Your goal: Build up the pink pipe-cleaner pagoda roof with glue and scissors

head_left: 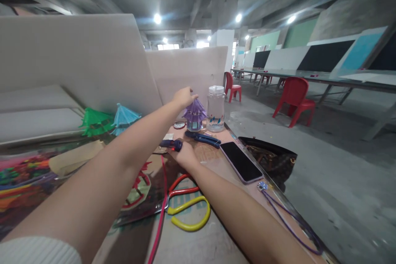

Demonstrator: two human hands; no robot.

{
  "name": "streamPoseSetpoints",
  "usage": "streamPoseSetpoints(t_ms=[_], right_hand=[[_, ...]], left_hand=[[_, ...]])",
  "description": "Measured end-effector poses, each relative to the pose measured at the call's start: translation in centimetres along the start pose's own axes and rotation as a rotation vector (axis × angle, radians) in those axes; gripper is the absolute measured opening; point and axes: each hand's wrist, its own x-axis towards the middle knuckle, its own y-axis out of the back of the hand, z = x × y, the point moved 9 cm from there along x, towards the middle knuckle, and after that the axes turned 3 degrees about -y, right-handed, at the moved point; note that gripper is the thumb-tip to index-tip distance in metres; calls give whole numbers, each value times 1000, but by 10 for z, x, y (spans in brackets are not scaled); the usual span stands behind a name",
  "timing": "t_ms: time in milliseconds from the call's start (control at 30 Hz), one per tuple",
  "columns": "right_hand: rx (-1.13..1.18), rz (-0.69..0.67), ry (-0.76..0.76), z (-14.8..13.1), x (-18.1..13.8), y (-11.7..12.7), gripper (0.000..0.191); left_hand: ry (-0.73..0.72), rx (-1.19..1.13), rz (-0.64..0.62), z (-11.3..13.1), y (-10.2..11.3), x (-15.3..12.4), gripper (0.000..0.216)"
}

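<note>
My left hand (185,97) reaches far forward, fingers closed at the peak of a small purple pagoda model (194,112) with a fringed, tiered roof. It stands upright on the table. Closer to me, my right hand (185,155) is wrapped round a dark blue glue gun (171,144) with a small red light, its nozzle end pointing left. Blue-handled pliers (203,138) lie just in front of the pagoda. Below my right wrist are scissors (190,213) with one red and one yellow handle loop. My left forearm hides part of the table.
A clear jar (215,109) stands right of the pagoda. A phone (241,162) and purple cord (287,218) lie along the right edge, beside a dark bag (272,159). Green (97,121) and blue (125,119) fringed roofs sit left. A pink strip (160,227) crosses the table.
</note>
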Motion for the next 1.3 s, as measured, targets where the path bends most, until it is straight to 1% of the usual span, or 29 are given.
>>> streamPoseSetpoints(t_ms=[100,167,233,333,400,433,467,533,600,667,733,800,900,1000,1033,1167,1233,1300], right_hand=[[34,-4,11,-2,-1,0,26],[71,0,12,-4,-2,-1,24],[113,5,7,-8,-5,0,23],[186,-4,3,-19,-8,1,21],[247,-19,3,-30,-9,4,24],[280,-25,5,-36,-10,6,28],[316,-31,10,-43,-10,8,32],[388,-38,36,-59,-11,14,43],[454,-52,79,-78,-15,20,49],[502,-82,120,-97,-21,23,51],[525,-130,154,-112,-30,24,50],[524,-192,178,-123,-39,23,49],[485,-293,180,-132,-52,20,53],[400,-370,187,-138,-62,20,54],[354,-386,219,-141,-65,21,53],[214,-433,348,-151,-75,20,52],[156,-431,370,-151,-77,18,53],[118,-401,379,-151,-79,18,51]], left_hand=[[-34,4,9,10,31,-14,49],[-62,0,21,21,62,-31,48],[-120,-29,50,34,101,-60,46],[-233,-112,103,49,164,-124,41],[-262,-154,152,42,199,-174,36],[-264,-180,189,33,214,-199,34],[-249,-204,218,20,224,-222,32],[-142,-242,315,-19,238,-262,29],[-59,-221,383,-56,240,-292,25],[2,-173,385,-86,232,-307,24],[26,-209,369,-106,222,-314,26],[28,-247,367,-117,215,-316,29],[33,-285,352,-126,206,-316,31],[29,-331,277,-131,193,-312,33],[25,-346,257,-132,189,-311,34],[-19,-383,232,-129,181,-310,36],[-42,-382,225,-125,177,-309,36],[-59,-389,223,-121,173,-308,35]])
